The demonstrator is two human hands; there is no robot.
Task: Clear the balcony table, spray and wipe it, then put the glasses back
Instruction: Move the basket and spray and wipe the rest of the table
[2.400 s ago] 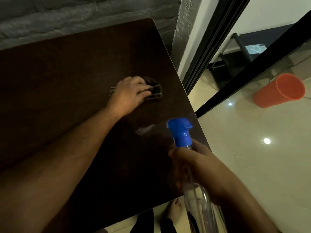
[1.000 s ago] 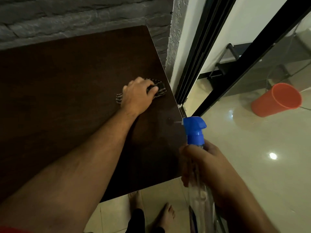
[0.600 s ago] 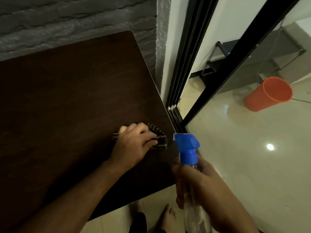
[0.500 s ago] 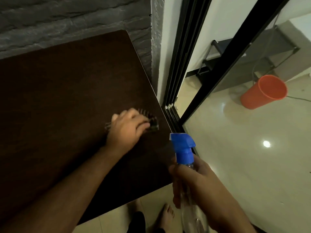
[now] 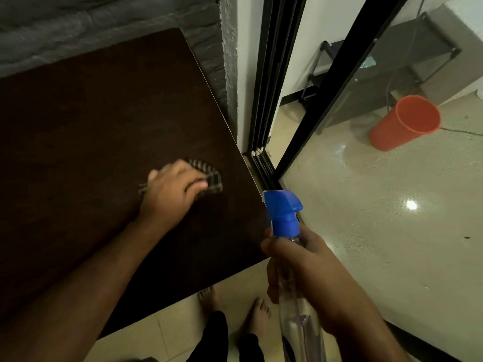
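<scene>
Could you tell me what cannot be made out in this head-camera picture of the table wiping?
- Cloth: mostly hidden under the left hand, and motion-blurred.
- Spray bottle: its lower body is cut off by the bottom edge; the right hand covers its neck and trigger.
- Table: its left part runs past the frame edge, so the glasses' whereabouts cannot be told.
- Wetness on the dark tabletop: unreadable.

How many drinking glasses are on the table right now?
0. The table carries only the cloth under the left hand; its near-left part is hidden by the arm. The right hand holds the spray bottle off the edge.
</scene>
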